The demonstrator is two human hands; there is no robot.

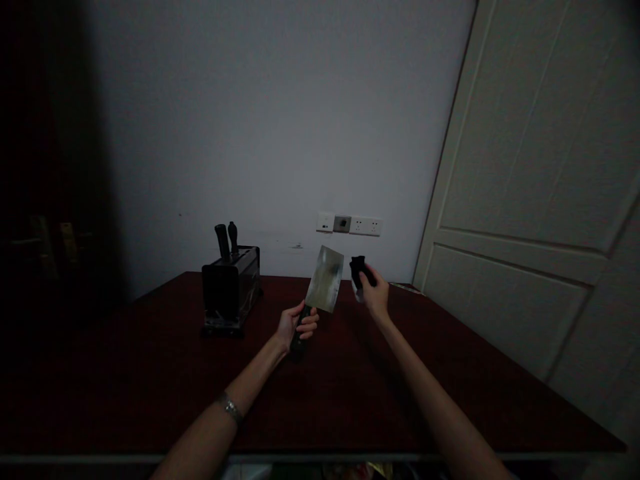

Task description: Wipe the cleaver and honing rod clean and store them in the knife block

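Note:
My left hand (296, 327) is closed round the black handle of a cleaver (325, 279), its broad blade tilted up and leaning slightly right above the table. To the right of the blade, apart from it, my right hand (376, 292) grips a black cloth (358, 268); something pale shows beneath the cloth, too dim to make out. A dark knife block (231, 287) stands on the left of the table, with two black-handled tools upright in it. Only their handles show.
The dark red table (320, 393) reaches back to a pale wall with a row of sockets (365, 226). A white panelled door (520, 267) runs along the right side. Indistinct items lie below the table's front edge. The room is dim.

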